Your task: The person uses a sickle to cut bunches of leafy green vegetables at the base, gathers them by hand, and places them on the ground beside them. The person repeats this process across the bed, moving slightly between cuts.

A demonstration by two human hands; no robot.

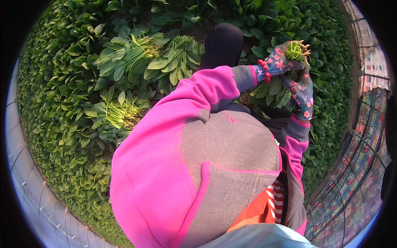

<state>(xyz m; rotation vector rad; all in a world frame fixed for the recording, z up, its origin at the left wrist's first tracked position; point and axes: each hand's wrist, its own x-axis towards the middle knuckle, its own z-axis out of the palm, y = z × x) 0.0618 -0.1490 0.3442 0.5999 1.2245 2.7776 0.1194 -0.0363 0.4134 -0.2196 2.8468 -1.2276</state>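
Note:
My left hand (277, 63), in a floral glove with a red bead bracelet (265, 70) at the wrist, grips a bunch of spinach (296, 51) near its root end. Pale cut-looking stems and brownish roots stick out past the fingers. Just below, my right hand (301, 94), gloved in the same pattern, closes around the bunch from the other side; its fingertips are partly hidden. Broad leaves (270, 94) hang under the hands.
Pulled spinach bunches (136, 52) lie left of my dark-trousered knee (223, 43), with another bunch (122, 113) nearer my sleeve (198, 90). Dense spinach plants (62, 124) stand all around. Colourful quilted covering (356, 155) behind wires borders the right; a pale framed wall (21, 152) borders the left.

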